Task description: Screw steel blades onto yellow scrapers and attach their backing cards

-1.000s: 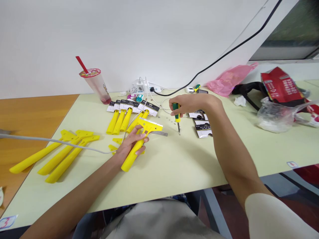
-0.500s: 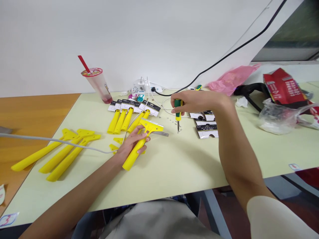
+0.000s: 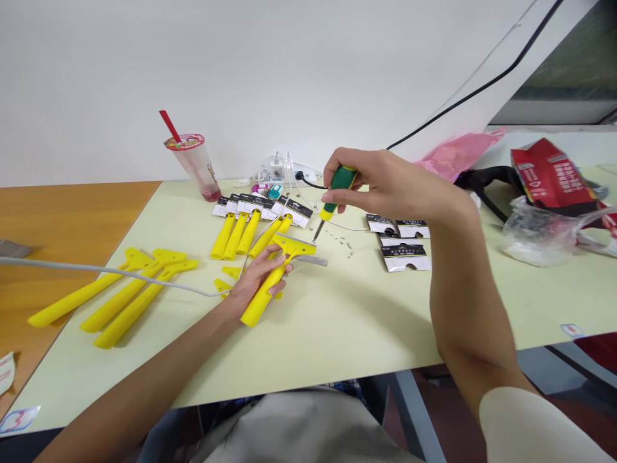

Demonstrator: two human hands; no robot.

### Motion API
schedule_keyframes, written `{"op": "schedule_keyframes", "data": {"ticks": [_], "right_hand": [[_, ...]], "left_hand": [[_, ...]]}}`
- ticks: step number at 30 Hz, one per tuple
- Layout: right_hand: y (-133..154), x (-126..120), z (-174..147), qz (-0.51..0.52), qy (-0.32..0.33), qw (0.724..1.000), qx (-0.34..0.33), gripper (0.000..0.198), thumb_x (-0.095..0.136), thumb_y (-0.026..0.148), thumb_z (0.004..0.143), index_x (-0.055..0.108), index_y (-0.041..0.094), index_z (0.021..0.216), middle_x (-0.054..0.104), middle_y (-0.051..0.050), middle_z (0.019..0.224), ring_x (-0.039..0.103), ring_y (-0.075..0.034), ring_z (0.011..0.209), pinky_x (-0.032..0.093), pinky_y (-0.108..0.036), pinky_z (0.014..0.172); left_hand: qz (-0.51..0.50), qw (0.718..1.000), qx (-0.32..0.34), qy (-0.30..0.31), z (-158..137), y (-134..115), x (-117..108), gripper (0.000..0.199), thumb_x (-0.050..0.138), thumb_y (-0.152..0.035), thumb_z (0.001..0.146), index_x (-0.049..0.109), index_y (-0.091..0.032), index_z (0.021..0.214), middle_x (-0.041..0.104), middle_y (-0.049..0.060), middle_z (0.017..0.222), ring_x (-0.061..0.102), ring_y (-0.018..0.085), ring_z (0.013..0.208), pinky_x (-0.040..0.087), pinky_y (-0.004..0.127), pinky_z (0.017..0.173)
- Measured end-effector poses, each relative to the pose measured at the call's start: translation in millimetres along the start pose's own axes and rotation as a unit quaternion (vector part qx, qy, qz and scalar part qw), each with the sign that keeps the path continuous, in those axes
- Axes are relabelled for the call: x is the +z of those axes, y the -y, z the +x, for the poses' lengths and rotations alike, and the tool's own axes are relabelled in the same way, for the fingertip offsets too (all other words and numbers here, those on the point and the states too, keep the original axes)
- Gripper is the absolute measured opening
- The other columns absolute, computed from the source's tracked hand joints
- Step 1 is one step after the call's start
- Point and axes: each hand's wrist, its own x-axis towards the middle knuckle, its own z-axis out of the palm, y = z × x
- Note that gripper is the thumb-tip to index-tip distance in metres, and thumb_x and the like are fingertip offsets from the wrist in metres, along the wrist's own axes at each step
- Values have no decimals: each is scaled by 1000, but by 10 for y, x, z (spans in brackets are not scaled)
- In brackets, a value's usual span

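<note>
My left hand (image 3: 260, 276) is closed around the handle of a yellow scraper (image 3: 264, 297), its wide head tilted up and to the right. A flat metal blade (image 3: 312, 260) sticks out below that head. In my right hand (image 3: 371, 180) is a green and yellow screwdriver (image 3: 340, 188), slanting down to the left. Its tip is close to the right end of the scraper head; whether they touch I cannot tell. Small screws (image 3: 343, 243) lie scattered on the table just right of the tip.
Yellow scraper handles (image 3: 130, 302) lie at the left; carded ones (image 3: 234, 235) lie behind my left hand. Black-and-white cards (image 3: 405, 257) are at right. A drink cup (image 3: 195, 168) stands at the back. A white cable (image 3: 120, 278) crosses the left side. Plastic bags (image 3: 533, 225) lie far right.
My right hand has lifted the screwdriver from among the screws and brought it left to the scraper head, tilting it. My left hand keeps its hold on the scraper.
</note>
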Motion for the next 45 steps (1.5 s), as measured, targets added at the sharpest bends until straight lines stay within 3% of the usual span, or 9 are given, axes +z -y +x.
{"op": "schedule_keyframes", "data": {"ticks": [14, 45], "right_hand": [[7, 173, 120, 22, 26, 999, -21, 30, 66, 54, 104, 68, 26, 117, 80, -4, 97, 74, -23, 87, 47, -32, 72], [-39, 245, 168, 10, 36, 998, -41, 30, 67, 52, 105, 66, 24, 116, 78, -4, 92, 74, -22, 82, 49, -33, 73]], "left_hand": [[-17, 1000, -14, 10, -29, -17, 34, 42, 86, -17, 89, 57, -23, 119, 68, 3, 103, 67, 9, 65, 43, 13, 38], [-31, 999, -9, -6, -45, -27, 81, 46, 85, -12, 87, 53, -23, 118, 68, 4, 107, 66, 8, 62, 42, 12, 36]]}}
